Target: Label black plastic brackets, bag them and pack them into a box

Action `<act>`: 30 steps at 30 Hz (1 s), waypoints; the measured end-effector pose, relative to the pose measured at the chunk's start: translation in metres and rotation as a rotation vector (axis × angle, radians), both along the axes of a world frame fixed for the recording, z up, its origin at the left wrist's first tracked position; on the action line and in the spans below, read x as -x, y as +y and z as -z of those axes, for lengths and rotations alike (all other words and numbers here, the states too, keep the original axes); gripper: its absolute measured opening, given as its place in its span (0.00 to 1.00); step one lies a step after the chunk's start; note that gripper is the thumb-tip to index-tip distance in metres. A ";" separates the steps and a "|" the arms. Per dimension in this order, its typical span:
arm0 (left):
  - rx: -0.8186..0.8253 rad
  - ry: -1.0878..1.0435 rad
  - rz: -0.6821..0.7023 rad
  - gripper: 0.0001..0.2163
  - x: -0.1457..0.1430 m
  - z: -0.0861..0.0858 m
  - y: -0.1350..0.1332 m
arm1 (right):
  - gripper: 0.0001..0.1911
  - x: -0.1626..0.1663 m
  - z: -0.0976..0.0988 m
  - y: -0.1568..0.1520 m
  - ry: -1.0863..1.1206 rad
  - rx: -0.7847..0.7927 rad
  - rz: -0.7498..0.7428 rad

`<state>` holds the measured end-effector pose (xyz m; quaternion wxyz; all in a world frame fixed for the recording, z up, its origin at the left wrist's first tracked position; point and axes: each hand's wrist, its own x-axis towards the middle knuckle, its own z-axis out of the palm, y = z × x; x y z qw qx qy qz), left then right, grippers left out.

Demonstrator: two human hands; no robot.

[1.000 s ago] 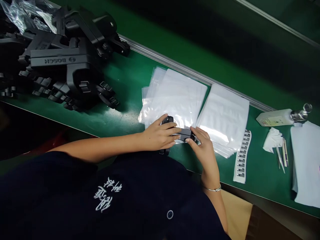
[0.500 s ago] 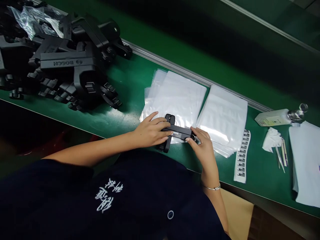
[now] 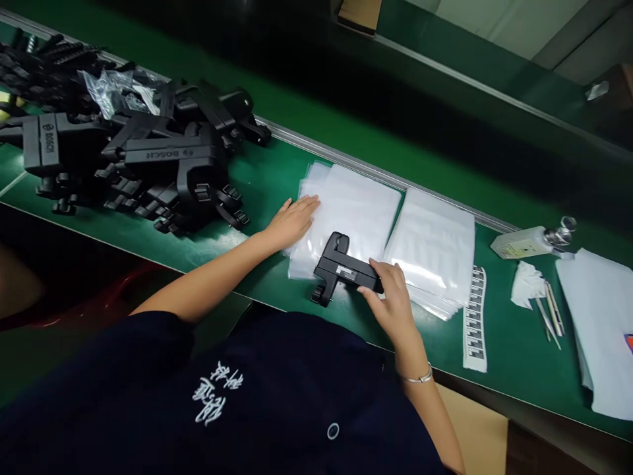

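My right hand (image 3: pixel 391 298) grips the right end of a black plastic T-shaped bracket (image 3: pixel 341 267), thumb on the near side and fingers on the far side. A small white label shows on the bracket, and a strap buckle hangs at its lower left. It is over the near part of a stack of clear plastic bags (image 3: pixel 353 191). My left hand (image 3: pixel 293 221) rests on the left edge of that stack, fingers stretched out and holding nothing. A second stack of bags (image 3: pixel 432 237) lies just right of the bracket.
Black brackets marked BOSCH (image 3: pixel 163 155) are heaped at the left, with crumpled clear plastic (image 3: pixel 119 89) among them. To the right are a label strip (image 3: pixel 475 323), a pump bottle (image 3: pixel 524 243), a crumpled tissue (image 3: pixel 527 284), tweezers (image 3: pixel 546 320) and white sheets (image 3: pixel 598 316).
My left hand has let go of the bracket and moved up and left onto the bags. The bracket has turned in my right hand. The camera view has shifted.
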<state>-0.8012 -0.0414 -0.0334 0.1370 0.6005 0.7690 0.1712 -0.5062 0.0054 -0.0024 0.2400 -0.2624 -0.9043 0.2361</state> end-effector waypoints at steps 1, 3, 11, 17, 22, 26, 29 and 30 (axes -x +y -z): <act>-0.077 -0.043 -0.025 0.24 -0.002 -0.007 0.002 | 0.27 -0.003 -0.004 -0.002 0.042 -0.035 0.035; -0.215 -0.251 0.014 0.24 -0.016 -0.022 0.001 | 0.28 -0.011 -0.013 -0.005 0.110 -0.094 0.108; -0.227 -0.979 0.277 0.30 -0.089 -0.058 -0.027 | 0.31 -0.026 -0.046 -0.011 0.147 -0.178 0.139; -0.142 -0.921 0.220 0.27 -0.087 -0.063 -0.027 | 0.31 -0.022 -0.049 -0.018 0.118 -0.166 0.141; 0.005 -0.505 0.041 0.48 -0.096 -0.065 -0.019 | 0.30 -0.010 -0.040 -0.021 0.027 -0.284 0.135; -0.068 -0.642 0.090 0.35 -0.087 -0.054 -0.015 | 0.28 -0.015 -0.035 -0.017 0.051 -0.206 0.154; -0.167 -0.760 0.126 0.24 -0.068 -0.042 -0.014 | 0.27 -0.025 -0.038 -0.013 0.131 -0.070 0.229; -0.191 -0.693 0.117 0.23 -0.063 -0.037 -0.014 | 0.27 -0.028 -0.041 -0.013 0.151 -0.057 0.248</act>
